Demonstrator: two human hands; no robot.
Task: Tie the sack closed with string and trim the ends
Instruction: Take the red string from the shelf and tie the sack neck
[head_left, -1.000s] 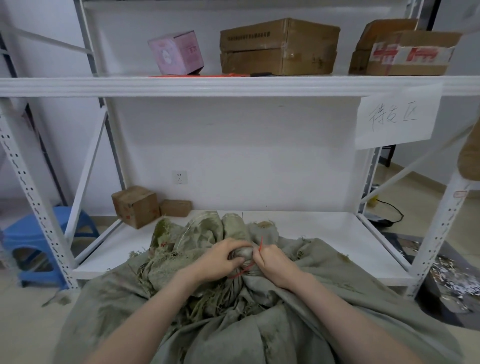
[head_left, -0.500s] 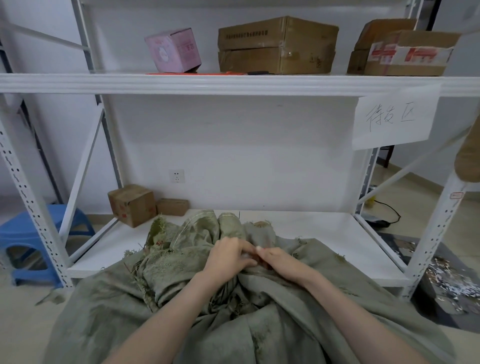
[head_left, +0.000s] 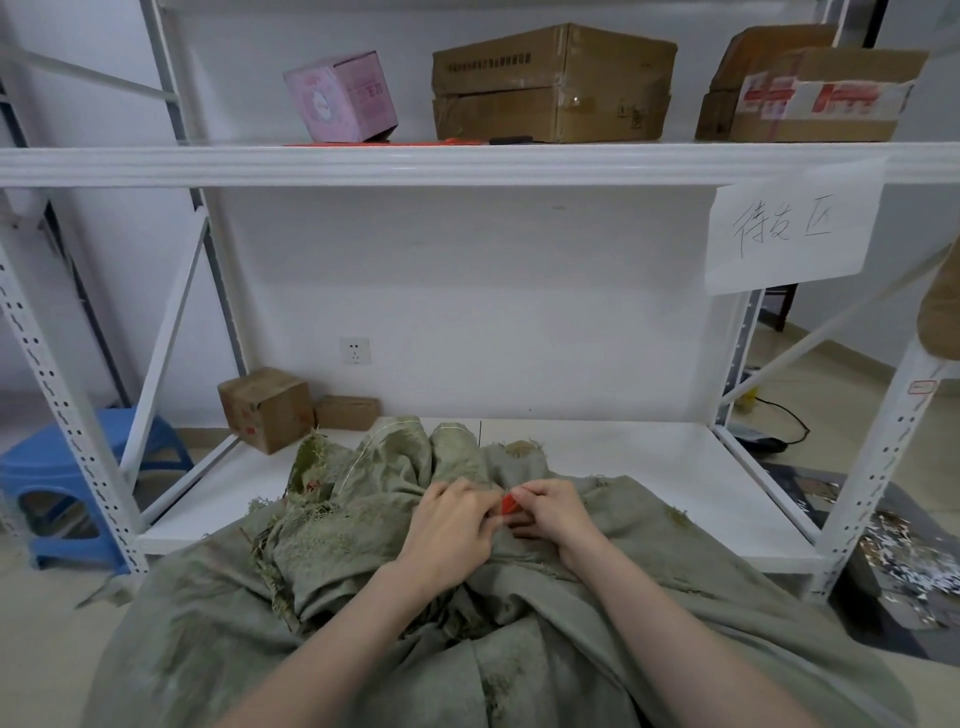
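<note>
Left hand (head_left: 451, 525) and right hand (head_left: 553, 512) both pinched on red string (head_left: 509, 504) at gathered neck of grey-green sack (head_left: 571, 623), directly under the grip. Up-right of hands, paper sign (head_left: 792, 234) with handwritten "待发区". Carton (head_left: 553, 85) print unreadable.

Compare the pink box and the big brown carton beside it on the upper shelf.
The pink box is small, cube-like and tipped on one edge; the brown carton is much larger, wide and sits flat. The pink box looks clean and printed, the carton creased and taped. Both sit on the upper shelf.
</note>
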